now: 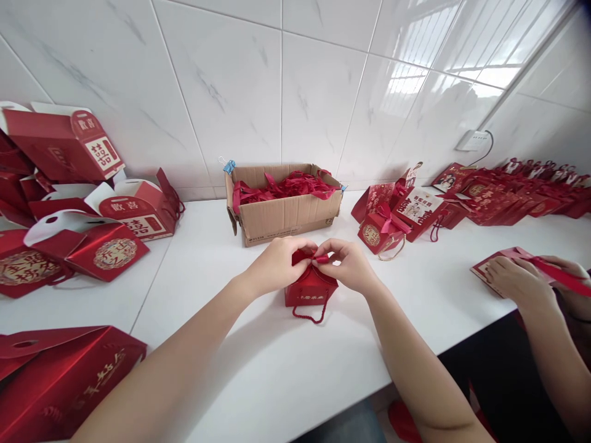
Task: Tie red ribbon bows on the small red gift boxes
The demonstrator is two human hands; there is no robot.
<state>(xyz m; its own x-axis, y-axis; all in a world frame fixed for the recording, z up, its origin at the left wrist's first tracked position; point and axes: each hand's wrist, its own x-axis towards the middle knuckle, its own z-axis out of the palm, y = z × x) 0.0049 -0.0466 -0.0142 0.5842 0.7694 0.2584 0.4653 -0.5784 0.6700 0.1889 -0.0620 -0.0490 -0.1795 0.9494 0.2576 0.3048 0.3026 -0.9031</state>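
A small red gift box (310, 294) with gold lettering stands on the white table in front of me. Its twisted red cord handle (310, 319) hangs down the near side. Both my hands meet at the top of this box. My left hand (281, 261) is closed, thumb and fingers pinching red ribbon at the box's top. Beside it, my right hand (346, 264) pinches a piece of the red ribbon (322, 258) between thumb and fingers. The ribbon under the fingertips is partly hidden.
Behind the box stands a cardboard carton (286, 215) filled with loose red ribbons (290, 186). Red gift boxes (115, 251) crowd the left side. A bow-tied box (379, 231) sits to the right. At far right, another person's hands (521, 280) work on a red box (501, 264).
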